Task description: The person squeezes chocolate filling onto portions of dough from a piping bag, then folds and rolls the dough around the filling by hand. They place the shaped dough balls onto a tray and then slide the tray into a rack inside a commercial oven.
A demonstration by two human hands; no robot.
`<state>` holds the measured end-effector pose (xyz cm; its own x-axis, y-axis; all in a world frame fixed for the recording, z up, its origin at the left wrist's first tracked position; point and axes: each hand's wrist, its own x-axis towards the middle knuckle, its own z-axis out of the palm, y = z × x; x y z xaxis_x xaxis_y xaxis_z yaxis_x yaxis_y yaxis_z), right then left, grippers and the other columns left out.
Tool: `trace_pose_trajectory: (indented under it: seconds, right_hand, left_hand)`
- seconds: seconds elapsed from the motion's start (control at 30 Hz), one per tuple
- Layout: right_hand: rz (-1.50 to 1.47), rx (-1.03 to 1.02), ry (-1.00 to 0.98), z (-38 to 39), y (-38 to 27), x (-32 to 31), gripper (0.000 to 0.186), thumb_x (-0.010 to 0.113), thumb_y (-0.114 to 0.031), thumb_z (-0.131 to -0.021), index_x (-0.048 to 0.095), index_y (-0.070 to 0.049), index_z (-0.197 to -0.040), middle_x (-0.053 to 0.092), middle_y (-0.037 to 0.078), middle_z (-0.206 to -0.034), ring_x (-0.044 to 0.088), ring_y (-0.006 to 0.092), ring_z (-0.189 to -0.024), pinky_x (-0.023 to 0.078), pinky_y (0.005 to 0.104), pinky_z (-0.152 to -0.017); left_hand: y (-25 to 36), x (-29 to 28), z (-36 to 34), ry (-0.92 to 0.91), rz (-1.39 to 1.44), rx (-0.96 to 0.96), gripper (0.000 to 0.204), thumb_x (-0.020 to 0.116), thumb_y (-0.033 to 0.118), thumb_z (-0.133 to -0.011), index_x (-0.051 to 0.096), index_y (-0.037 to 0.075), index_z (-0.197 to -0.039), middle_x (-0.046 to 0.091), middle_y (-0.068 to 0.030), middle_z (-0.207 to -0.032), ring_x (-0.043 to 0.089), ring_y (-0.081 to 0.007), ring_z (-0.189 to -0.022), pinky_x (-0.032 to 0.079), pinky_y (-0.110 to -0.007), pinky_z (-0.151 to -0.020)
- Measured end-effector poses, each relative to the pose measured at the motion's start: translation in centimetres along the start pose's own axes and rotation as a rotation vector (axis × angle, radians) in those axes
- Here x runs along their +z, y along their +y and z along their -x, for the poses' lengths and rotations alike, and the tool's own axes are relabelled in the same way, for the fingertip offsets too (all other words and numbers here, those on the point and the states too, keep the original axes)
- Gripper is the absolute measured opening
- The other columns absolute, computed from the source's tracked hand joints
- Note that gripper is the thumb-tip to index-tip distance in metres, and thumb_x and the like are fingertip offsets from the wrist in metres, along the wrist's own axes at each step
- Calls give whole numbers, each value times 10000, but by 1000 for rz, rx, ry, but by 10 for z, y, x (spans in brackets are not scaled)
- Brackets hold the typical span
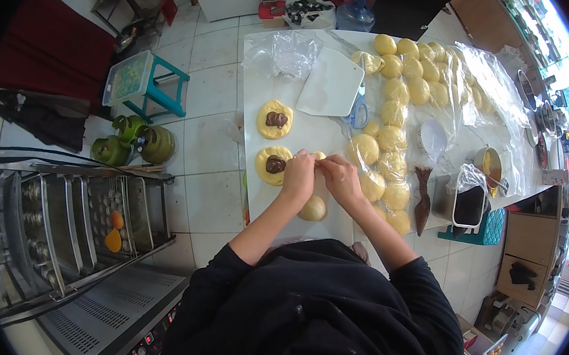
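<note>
Both my hands meet over the near left part of the table, fingers bent in a pinch. Between the fingertips of my left hand (300, 177) and my right hand (342, 181) shows a small bit of pale dough (319, 156); the hands hide the rest. Just below them rests a smooth dough ball (313, 209). Beside my left hand lies a flattened dough round (262, 156) with a dark brown filling (275, 165) on it. Farther away is a second dough round (262, 125), also topped with brown filling (276, 120).
Many dough balls (394, 113) lie under clear plastic (473, 75) to the right. Blue-handled scissors (358, 113) sit by a white board (333, 84). Nearby are a brown-filled piping bag (422, 206), a rectangular tin (469, 206) and a bowl (488, 165). A tray rack (77, 227) stands left.
</note>
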<state>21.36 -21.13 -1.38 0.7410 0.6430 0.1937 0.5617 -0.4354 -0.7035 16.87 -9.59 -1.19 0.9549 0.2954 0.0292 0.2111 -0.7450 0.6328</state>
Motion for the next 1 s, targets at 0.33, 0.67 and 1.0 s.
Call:
trace_pose_trajectory:
  seconds: [0.33,0.67,1.0]
  right_hand:
    - [25,-107,-69,-3,8,-8,150,542,-24,-681,607,-32,-816,575,102,-746,553,262,-723,463,333,-648]
    - [-53,-76,-85,-11,10,-11,139,583,-40,-657,596,-4,-791,568,132,-746,557,278,-665,455,347,-632]
    - [-149,59,-243,-36,18,-23,137,618,-42,-643,631,-3,-774,601,111,-754,586,245,-690,474,309,-624]
  left_hand:
    - [-3,-6,-2,30,61,66,212,554,-77,-655,555,55,-822,552,-97,-784,540,-268,-756,428,-358,-633]
    - [-4,-5,-5,28,229,-9,313,490,-104,-669,422,44,-936,565,-125,-721,545,-287,-726,442,-367,-632]
    - [-15,-1,-4,44,475,145,413,490,-111,-682,328,42,-1030,382,-112,-1010,506,-217,-937,450,-273,-735]
